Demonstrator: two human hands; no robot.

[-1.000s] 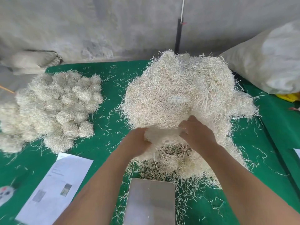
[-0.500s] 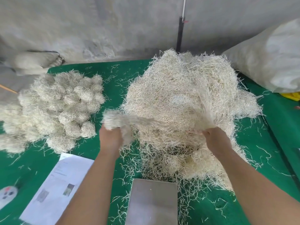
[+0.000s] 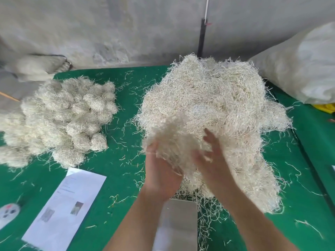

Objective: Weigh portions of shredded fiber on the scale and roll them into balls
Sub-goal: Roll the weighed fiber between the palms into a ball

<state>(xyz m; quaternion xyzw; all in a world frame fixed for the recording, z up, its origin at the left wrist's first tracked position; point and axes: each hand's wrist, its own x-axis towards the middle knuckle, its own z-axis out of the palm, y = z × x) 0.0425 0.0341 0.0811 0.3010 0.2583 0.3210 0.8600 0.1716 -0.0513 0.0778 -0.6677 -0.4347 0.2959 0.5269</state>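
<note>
A big loose heap of pale shredded fiber (image 3: 213,105) lies on the green table (image 3: 126,151) right of centre. In front of it I hold a torn-off clump of fiber (image 3: 172,140) between both hands, above the steel scale plate (image 3: 178,223). My left hand (image 3: 159,173) cups the clump from below, palm up. My right hand (image 3: 212,156) presses against its right side with fingers extended and blurred. A pile of rolled fiber balls (image 3: 68,115) sits at the left.
A printed paper sheet (image 3: 67,205) lies at the lower left, beside a small white remote-like device (image 3: 8,213). A large white sack (image 3: 308,69) stands at the right back. Loose strands litter the cloth. A grey wall closes the back.
The hands pulled a clump out of the heap, spreading apart, and have now come back together around it in front of the heap, above the scale.
</note>
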